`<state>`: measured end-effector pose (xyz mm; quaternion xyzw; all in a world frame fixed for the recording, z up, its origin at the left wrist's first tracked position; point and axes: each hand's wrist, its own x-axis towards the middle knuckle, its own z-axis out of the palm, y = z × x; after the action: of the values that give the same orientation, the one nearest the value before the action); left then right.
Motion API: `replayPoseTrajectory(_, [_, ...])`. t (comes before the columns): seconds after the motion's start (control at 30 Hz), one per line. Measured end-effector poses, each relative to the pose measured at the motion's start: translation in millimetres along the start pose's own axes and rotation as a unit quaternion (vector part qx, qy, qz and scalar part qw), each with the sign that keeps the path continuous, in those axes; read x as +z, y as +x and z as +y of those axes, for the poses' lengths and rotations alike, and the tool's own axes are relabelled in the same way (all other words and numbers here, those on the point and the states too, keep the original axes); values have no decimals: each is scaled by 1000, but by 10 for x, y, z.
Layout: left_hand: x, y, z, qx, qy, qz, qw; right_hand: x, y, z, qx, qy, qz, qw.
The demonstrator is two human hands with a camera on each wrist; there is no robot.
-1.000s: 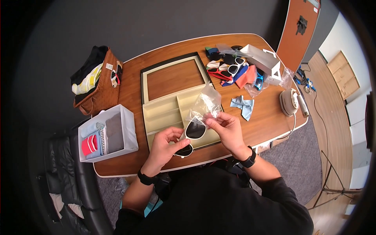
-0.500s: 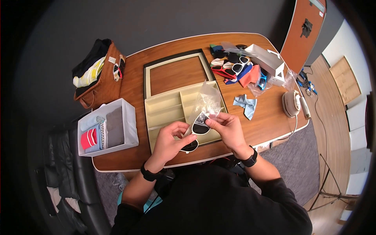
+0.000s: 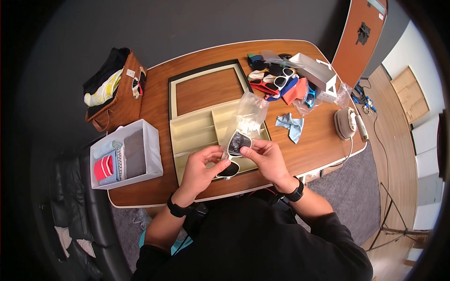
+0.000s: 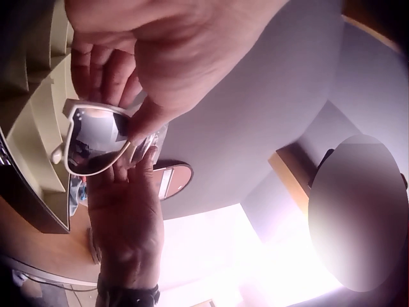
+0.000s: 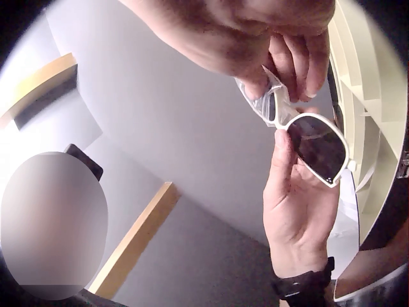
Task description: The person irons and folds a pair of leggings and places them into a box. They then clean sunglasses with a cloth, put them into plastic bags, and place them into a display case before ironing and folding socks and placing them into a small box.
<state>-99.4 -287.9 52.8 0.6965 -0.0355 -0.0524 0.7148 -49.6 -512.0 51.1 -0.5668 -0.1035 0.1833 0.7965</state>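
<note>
White-framed sunglasses with dark lenses (image 3: 228, 169) are held up between both hands, above the near edge of a cream-lined, compartmented case (image 3: 190, 132). My left hand (image 3: 200, 172) pinches them near the bridge, thumb on the front side. A clear plastic bag (image 3: 252, 111) covers the upper lens and stands out beyond it. With thumb and fingers my right hand (image 3: 269, 161) grips that covered lens through the film. In the right wrist view the lower lens (image 5: 317, 146) is bare, while crinkled plastic (image 5: 267, 102) wraps the other end under the right thumb.
Right of the case lie a light blue cloth (image 3: 291, 126), a pile with red sunglasses (image 3: 264, 86) and white sunglasses (image 3: 284, 78), and a white box (image 3: 315, 70). A beige corded appliance (image 3: 344, 124) stands far right. Left are a fabric bin (image 3: 152, 154) and a brown bag (image 3: 124, 93).
The plastic bag has come down over the upper lens, which was mostly bare before. My right thumb has shifted from the bag's edge onto that lens. The left hand keeps its pinch.
</note>
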Motion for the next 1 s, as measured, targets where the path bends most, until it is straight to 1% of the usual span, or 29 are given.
replayPoseTrajectory(0.03, [-5,2,2,-1,-32,6,999,-8,-3,30,-2,-21,-18,1000])
replayPoseTrajectory(0.07, [-7,3,15,-1,-32,6,999,-10,-3,43,-4,-43,-36,998])
replayPoseTrajectory(0.17, [4,-15,33,-2,-52,19,998,9,-29,22,7,-76,-48,996])
replayPoseTrajectory(0.27, [8,-12,27,10,-31,34,999,15,-34,32,22,-59,-71,995])
replayPoseTrajectory(0.4, [39,3,8,48,-28,34,998,-60,-26,0,40,-67,-88,993])
replayPoseTrajectory(0.47, [55,-1,-3,63,-29,40,997,-55,-29,-34,28,-14,-65,997])
replayPoseTrajectory(0.5, [60,-2,-7,69,-12,44,997,-49,-30,-49,29,-15,-68,997])
replayPoseTrajectory(0.57, [44,-7,-1,75,5,50,996,-38,-37,-66,-5,72,-6,997])
replayPoseTrajectory(0.63, [25,-6,31,45,48,2,998,-85,12,-6,-4,77,-14,997])
replayPoseTrajectory(0.67, [36,-3,63,46,47,1,998,-105,33,10,-4,82,-21,996])
replayPoseTrajectory(0.73, [71,-2,136,53,128,-4,990,-99,37,-5,9,85,-36,996])
replayPoseTrajectory(0.77, [88,6,142,53,127,-3,990,-88,36,-11,21,90,-51,994])
replayPoseTrajectory(0.83, [122,20,150,81,115,23,990,-106,40,46,25,95,-57,994])
replayPoseTrajectory(0.9, [140,17,155,80,104,29,991,-108,40,66,28,101,-61,993])
replayPoseTrajectory(1.0, [132,24,128,84,98,30,991,-105,46,68,2,107,-48,993])
